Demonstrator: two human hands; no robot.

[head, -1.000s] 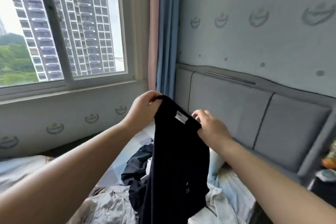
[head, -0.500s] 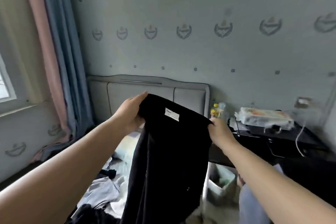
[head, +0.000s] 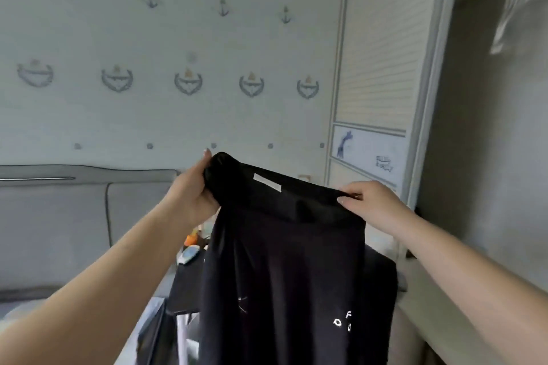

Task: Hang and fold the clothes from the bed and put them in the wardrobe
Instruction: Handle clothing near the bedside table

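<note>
A black garment [head: 284, 270] with a white label near its top edge and small white lettering low on the right hangs in front of me. My left hand [head: 192, 195] grips its top left corner, and my right hand [head: 373, 204] pinches the top right edge. The cloth is stretched between both hands and drops below the frame. The wardrobe [head: 376, 74] stands at the right, with a pale slatted door and an open dark interior where a light garment [head: 516, 12] hangs from a rail.
The grey padded headboard [head: 59, 216] runs along the left wall. A dark bedside table [head: 186, 284] with small items, one orange, sits behind the garment. Patterned wallpaper covers the wall ahead.
My view has swung right, from the window and bed to the wardrobe. Both hands still hold the black garment, now spread wider apart.
</note>
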